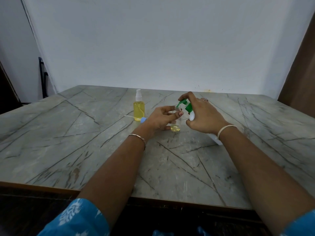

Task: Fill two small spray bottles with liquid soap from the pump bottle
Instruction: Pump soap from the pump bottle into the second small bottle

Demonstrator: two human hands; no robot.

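Pump bottle (191, 114) in right hand (203, 114), nozzle over open spray bottle (177, 122)

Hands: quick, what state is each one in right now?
Left hand: closed round the small bottle, holding it upright.
Right hand: closed round the tilted pump bottle, one finger on its pump.

Grey veined table (85, 142), 1 full spray bottle (139, 109) upright, blue sprayer cap (143, 119) lying beside it, 1 open bottle (175, 126) nearby
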